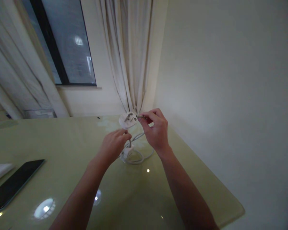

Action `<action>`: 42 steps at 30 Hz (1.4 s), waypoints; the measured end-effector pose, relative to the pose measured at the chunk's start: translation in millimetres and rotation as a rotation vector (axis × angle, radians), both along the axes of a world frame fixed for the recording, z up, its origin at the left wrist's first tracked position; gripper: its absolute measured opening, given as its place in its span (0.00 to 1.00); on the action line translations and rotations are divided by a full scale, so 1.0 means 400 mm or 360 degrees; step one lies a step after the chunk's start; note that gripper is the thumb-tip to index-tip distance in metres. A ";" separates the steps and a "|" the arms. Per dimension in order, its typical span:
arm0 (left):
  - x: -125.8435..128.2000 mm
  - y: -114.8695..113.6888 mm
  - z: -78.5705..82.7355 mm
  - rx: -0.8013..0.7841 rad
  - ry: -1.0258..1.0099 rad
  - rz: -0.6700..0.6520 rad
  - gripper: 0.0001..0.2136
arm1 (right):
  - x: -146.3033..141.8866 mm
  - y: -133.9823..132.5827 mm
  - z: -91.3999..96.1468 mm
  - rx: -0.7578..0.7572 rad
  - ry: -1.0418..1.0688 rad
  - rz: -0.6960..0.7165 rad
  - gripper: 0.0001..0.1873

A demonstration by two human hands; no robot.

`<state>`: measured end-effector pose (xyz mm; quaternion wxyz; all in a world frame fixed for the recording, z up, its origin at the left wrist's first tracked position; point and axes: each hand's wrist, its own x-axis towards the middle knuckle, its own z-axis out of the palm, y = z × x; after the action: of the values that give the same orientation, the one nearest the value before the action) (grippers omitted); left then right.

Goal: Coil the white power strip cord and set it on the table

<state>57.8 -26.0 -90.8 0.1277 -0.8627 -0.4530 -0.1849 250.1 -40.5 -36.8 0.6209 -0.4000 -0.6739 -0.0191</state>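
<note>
Fingers [153,115] above glossy table [74,137], curtain [132,57] beyond

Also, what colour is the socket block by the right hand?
The socket block is white, best seen in the head view.

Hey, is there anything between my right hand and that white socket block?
Only a short bit of cord, which your right hand pinches close beside the socket block. Nothing else visible stands between them.

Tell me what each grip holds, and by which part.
Pale cable: the right grip pinches it beside the white socket block; the left grip appears to pinch a stretch below the block.
</note>
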 end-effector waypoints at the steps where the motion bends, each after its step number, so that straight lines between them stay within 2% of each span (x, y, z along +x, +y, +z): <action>1: 0.009 -0.008 0.002 0.0004 0.0103 0.0014 0.10 | 0.000 -0.001 0.001 -0.0003 -0.0006 -0.0002 0.03; 4: 0.040 -0.035 0.000 -0.0071 0.0306 0.0074 0.07 | -0.001 -0.002 0.002 -0.0011 -0.0017 -0.0004 0.03; 8: 0.065 -0.048 -0.032 -0.0385 0.0381 0.0119 0.25 | 0.000 -0.001 0.002 -0.0006 -0.0024 0.0003 0.04; 11: 0.057 -0.037 -0.051 -0.0587 0.0438 0.0100 0.29 | 0.001 0.000 0.001 0.0001 -0.0029 0.0003 0.05; 16: 0.042 -0.048 -0.037 -0.0714 0.0484 0.0061 0.29 | 0.003 0.000 0.003 -0.0009 -0.0015 0.0022 0.05; 19: 0.068 -0.072 -0.035 -0.0858 0.0588 0.0054 0.34 | 0.004 0.000 0.005 -0.0025 -0.0017 0.0021 0.04; 22: 0.106 -0.084 -0.055 -0.0891 0.0695 0.0096 0.40 | 0.006 -0.001 0.008 -0.0028 -0.0015 0.0014 0.04; 24: 0.122 -0.082 -0.071 -0.0829 0.0713 0.0089 0.36 | 0.009 -0.001 0.009 -0.0013 -0.0015 0.0014 0.04; 26: 0.128 -0.077 -0.084 -0.0747 0.0699 0.0056 0.26 | 0.010 -0.001 0.009 0.0011 -0.0023 0.0018 0.04; 28: 0.128 -0.072 -0.091 -0.0658 0.0666 0.0035 0.20 | 0.009 0.000 0.008 0.0019 -0.0043 0.0023 0.04; 34: 0.124 -0.058 -0.099 -0.0435 0.0622 0.0004 0.23 | 0.005 0.002 0.004 -0.0075 -0.0130 -0.0008 0.09; 39: 0.097 -0.053 -0.100 -0.0484 0.0626 0.0003 0.19 | 0.008 0.005 -0.001 -0.0028 -0.0089 0.0020 0.12; 42: 0.078 -0.051 -0.105 -0.0530 0.0625 -0.0032 0.16 | 0.008 0.005 -0.001 -0.0008 -0.0082 -0.0004 0.10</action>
<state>89.0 -46.5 -132.8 0.0676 -0.8957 -0.4352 0.0620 253.2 -38.3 -37.4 0.6024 -0.4018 -0.6891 -0.0283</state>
